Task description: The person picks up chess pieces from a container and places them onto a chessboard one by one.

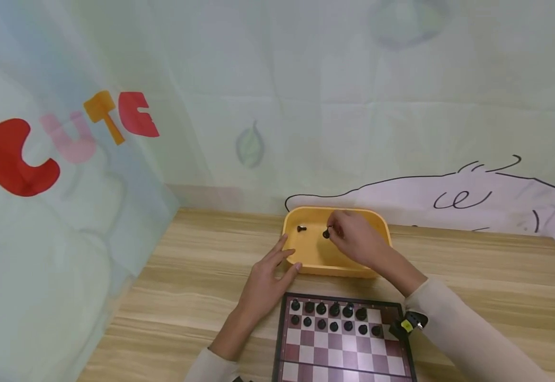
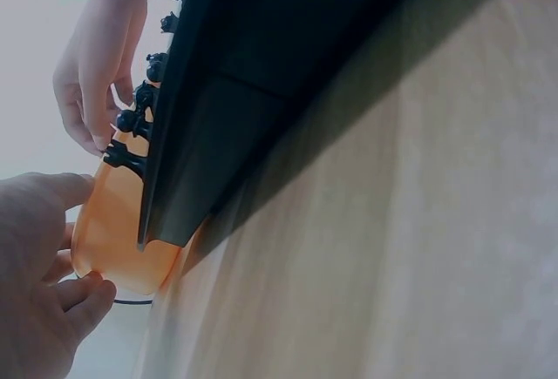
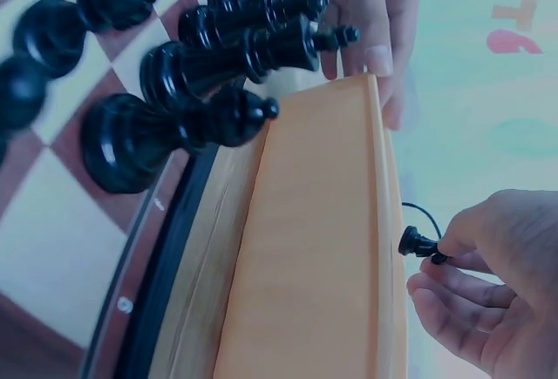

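In the head view my right hand (image 1: 355, 241) pinches a small black chess piece (image 1: 326, 233) between thumb and fingertips, over the yellow tray (image 1: 336, 270). The right wrist view shows that chess piece (image 3: 418, 242) by its round base, tilted; its upper part is hidden by the fingers. My left hand (image 1: 265, 284) rests spread at the tray's near left corner, fingers on the rim and thumb along the front wall. Another black chess piece (image 1: 301, 228) lies on its side inside the tray, toward the left.
Just in front of the tray lies a chessboard (image 1: 335, 356) with two rows of upright black chess pieces (image 1: 334, 309) along its far edge. A wooden table (image 1: 201, 260) carries both. Behind it hangs a printed cloth backdrop (image 1: 306, 132). Dark wrist gear (image 1: 408, 323) sits on the right sleeve.
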{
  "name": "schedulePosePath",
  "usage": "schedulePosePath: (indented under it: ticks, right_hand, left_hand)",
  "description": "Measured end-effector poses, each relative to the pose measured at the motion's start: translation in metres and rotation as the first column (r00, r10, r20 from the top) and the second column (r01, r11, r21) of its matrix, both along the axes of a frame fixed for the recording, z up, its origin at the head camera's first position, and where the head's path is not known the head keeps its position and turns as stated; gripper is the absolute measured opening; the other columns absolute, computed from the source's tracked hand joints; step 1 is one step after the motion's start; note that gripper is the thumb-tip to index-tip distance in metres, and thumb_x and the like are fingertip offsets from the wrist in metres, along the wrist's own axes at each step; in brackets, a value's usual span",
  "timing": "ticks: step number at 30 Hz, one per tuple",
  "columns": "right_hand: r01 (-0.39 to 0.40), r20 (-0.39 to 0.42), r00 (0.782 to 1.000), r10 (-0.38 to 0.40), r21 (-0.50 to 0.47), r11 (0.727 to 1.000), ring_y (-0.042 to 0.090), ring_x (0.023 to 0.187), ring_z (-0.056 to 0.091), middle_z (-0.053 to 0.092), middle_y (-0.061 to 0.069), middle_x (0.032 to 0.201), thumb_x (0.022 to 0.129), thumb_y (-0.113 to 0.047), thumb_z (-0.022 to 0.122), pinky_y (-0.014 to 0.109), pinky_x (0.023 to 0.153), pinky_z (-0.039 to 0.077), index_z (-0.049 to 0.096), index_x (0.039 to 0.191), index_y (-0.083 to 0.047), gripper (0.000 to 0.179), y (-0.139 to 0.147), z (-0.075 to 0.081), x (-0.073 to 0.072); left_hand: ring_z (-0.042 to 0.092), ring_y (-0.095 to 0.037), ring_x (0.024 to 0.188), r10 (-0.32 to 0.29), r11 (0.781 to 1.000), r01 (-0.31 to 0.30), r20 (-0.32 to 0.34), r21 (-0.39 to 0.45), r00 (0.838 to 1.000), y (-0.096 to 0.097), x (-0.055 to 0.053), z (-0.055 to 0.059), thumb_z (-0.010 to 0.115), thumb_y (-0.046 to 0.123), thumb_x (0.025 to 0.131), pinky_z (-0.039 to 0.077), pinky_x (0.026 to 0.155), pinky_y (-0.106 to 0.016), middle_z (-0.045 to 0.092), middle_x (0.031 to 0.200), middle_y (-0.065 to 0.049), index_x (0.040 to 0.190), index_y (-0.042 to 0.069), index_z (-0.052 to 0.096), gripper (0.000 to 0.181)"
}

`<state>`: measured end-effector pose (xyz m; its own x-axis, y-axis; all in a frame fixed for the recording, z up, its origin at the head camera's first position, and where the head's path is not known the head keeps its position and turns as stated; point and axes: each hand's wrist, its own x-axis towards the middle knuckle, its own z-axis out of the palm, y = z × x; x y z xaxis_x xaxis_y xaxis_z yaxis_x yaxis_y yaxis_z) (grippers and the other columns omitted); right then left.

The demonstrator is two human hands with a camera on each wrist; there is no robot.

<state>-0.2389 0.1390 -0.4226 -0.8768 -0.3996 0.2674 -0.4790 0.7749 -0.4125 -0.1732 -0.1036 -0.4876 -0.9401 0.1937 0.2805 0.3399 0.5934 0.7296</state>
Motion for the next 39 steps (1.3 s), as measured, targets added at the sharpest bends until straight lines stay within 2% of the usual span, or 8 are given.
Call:
schedulePosePath:
  ticks: [4, 10, 19, 25, 34, 39]
  right_hand:
    - [-0.023, -0.039, 0.999, 0.022, -0.024, 0.999, 0.017, 0.083, 0.066, 0.071, 0.006, 0.097, 0.103, -0.007, 0.068, 0.032, 0.069, 0.059, 0.068, 0.11, -0.005, 0.008, 0.005, 0.001, 0.009]
    - [-0.01, -0.072, 0.997, 0.006, -0.058, 0.998, 0.021, 0.091, 0.067, 0.07, 0.006, 0.1, 0.105, -0.008, 0.067, 0.038, 0.076, 0.062, 0.069, 0.112, -0.006, 0.008, 0.012, 0.002, 0.022]
    - [-0.024, -0.113, 0.994, 0.011, -0.111, 0.993, 0.017, 0.091, 0.063, 0.072, 0.003, 0.103, 0.106, -0.009, 0.066, 0.032, 0.072, 0.058, 0.073, 0.115, -0.008, 0.012, 0.025, 0.004, 0.035]
    - [0.01, -0.106, 0.994, -0.024, -0.137, 0.99, 0.014, 0.086, 0.059, 0.07, 0.005, 0.111, 0.105, -0.01, 0.067, 0.027, 0.068, 0.054, 0.075, 0.117, -0.012, 0.014, 0.032, 0.003, 0.047]
    - [0.02, -0.126, 0.991, -0.043, -0.179, 0.984, 0.011, 0.078, 0.056, 0.069, 0.003, 0.102, 0.104, -0.008, 0.068, 0.023, 0.062, 0.053, 0.077, 0.111, -0.014, 0.013, 0.042, -0.002, 0.059]
    - [0.028, -0.126, 0.991, -0.052, -0.186, 0.982, 0.012, 0.081, 0.058, 0.071, 0.0, 0.099, 0.101, -0.007, 0.071, 0.026, 0.066, 0.056, 0.078, 0.112, -0.013, 0.014, 0.047, -0.007, 0.066]
  left_hand:
    - [0.045, -0.025, 0.153, 0.005, 1.0, -0.005, 0.001, 0.001, 1.0, 0.0, 0.0, 0.0, 0.073, 0.038, 0.102, 0.042, 0.125, -0.045, 0.04, 0.169, 0.0, 0.137, 0.01, 0.07, 0.045]
    - [0.044, -0.024, 0.154, 0.003, 1.0, -0.003, 0.01, 0.006, 1.0, 0.0, 0.001, 0.0, 0.073, 0.038, 0.102, 0.04, 0.126, -0.045, 0.039, 0.169, 0.0, 0.138, 0.01, 0.069, 0.046]
    - [0.043, -0.024, 0.154, 0.004, 1.0, -0.004, 0.01, 0.005, 1.0, 0.0, 0.0, 0.0, 0.072, 0.038, 0.102, 0.04, 0.126, -0.045, 0.04, 0.17, -0.001, 0.138, 0.01, 0.069, 0.046]
    - [0.044, -0.024, 0.154, 0.0, 1.0, 0.0, 0.013, 0.009, 1.0, 0.001, 0.001, 0.001, 0.072, 0.038, 0.103, 0.042, 0.125, -0.046, 0.04, 0.17, -0.001, 0.138, 0.009, 0.069, 0.046]
    - [0.045, -0.024, 0.153, 0.007, 1.0, -0.007, 0.008, 0.0, 1.0, 0.001, -0.001, -0.002, 0.071, 0.038, 0.103, 0.041, 0.125, -0.045, 0.04, 0.169, 0.001, 0.138, 0.009, 0.069, 0.045]
    - [0.045, -0.025, 0.153, 0.009, 1.0, -0.009, 0.01, 0.008, 1.0, 0.002, -0.001, -0.002, 0.071, 0.039, 0.103, 0.041, 0.125, -0.046, 0.04, 0.17, 0.001, 0.138, 0.009, 0.069, 0.046]
